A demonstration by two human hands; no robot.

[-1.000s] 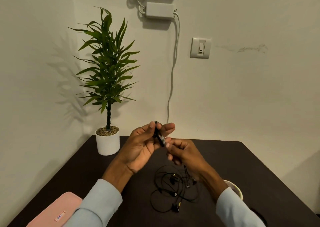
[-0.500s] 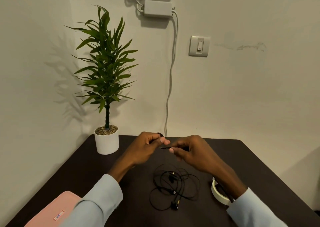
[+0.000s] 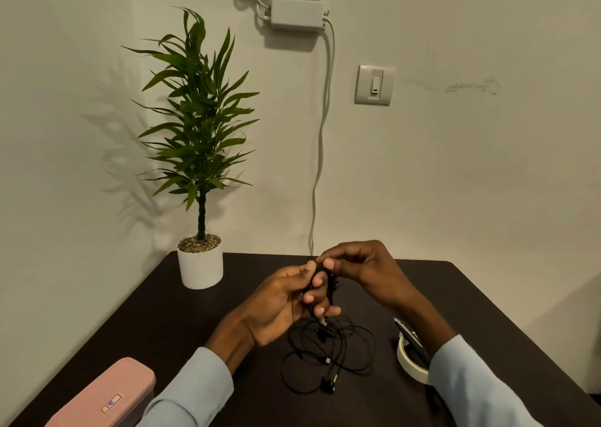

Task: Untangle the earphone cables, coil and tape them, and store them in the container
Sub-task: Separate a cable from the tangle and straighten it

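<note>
My left hand [image 3: 286, 299] holds a small coil of black earphone cable [image 3: 328, 285] wrapped around its fingers above the dark table [image 3: 156, 322]. My right hand [image 3: 364, 270] pinches the top of that coil with thumb and forefinger. Below the hands a loose tangle of black earphone cables [image 3: 325, 352] lies on the table. A roll of pale tape [image 3: 410, 363] sits to the right, partly behind my right sleeve. The pink container [image 3: 107, 397] rests closed at the table's near left corner.
A potted plant in a white pot [image 3: 200, 265] stands at the table's back left. A dark, narrow tool [image 3: 406, 330] lies across the tape roll. A white cable [image 3: 320, 140] hangs down the wall behind the table.
The hands, half a second ago apart with a short cable stretched between them, have come together. The left palm has turned up with the cable coiled on its fingers.
</note>
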